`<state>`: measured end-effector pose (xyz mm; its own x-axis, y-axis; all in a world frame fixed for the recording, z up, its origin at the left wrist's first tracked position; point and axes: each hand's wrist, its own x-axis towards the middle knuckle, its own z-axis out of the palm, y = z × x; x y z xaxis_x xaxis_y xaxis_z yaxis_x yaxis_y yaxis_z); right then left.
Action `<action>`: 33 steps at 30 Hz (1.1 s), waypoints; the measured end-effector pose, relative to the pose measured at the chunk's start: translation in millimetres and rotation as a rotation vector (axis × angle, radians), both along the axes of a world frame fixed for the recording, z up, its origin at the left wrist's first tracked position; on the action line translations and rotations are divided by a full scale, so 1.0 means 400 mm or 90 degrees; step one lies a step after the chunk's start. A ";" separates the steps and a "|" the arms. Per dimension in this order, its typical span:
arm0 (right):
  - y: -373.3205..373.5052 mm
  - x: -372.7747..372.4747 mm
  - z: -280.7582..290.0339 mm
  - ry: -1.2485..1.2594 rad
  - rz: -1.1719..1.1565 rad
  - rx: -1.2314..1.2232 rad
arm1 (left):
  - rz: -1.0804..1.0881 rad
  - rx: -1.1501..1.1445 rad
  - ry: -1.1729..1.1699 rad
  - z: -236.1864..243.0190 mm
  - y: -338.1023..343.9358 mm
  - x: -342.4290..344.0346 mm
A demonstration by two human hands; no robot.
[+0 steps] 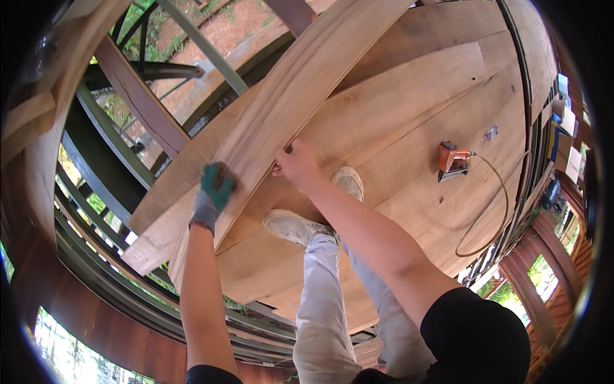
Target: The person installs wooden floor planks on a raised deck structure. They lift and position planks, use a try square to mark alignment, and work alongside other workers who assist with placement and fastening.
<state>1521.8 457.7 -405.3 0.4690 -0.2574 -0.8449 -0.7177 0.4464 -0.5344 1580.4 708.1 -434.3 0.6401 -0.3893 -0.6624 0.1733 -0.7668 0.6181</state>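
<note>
A long wooden plank point(281, 109) with wavy grain lies slantwise in front of me, from the lower left to the upper right. My left hand point(216, 189), in a green and grey glove, rests on its top face near the lower-left end with the fingers apart. Bare and bent at the fingers, my right hand point(297, 168) is closed at the near edge of the same plank; the underside of that grip is hidden. Beneath and beyond it lies another board point(198, 153), partly covered.
Fitted floorboards point(409, 141) spread under my shoes point(291, 226). An orange nail gun point(453, 160) with an air hose point(505, 211) lies to the right, near a small clear packet point(490, 133). On the left, dark metal joists point(115, 141) have open gaps down to the ground.
</note>
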 end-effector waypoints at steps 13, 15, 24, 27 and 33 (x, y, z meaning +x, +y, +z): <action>0.033 0.141 0.112 0.051 0.216 -0.297 | -0.083 0.114 -0.235 0.228 -0.140 -0.024; 0.029 0.154 0.122 0.064 0.232 -0.269 | -0.115 0.153 -0.234 0.240 -0.147 -0.006; 0.027 0.197 0.036 -0.028 0.230 -0.220 | 0.023 0.124 -0.222 0.237 -0.140 0.033; 0.046 0.228 0.100 -0.007 0.210 -0.143 | 0.039 0.181 -0.215 0.228 -0.115 0.032; 0.062 0.264 0.116 -0.001 0.206 -0.124 | 0.048 0.201 -0.222 0.222 -0.095 0.052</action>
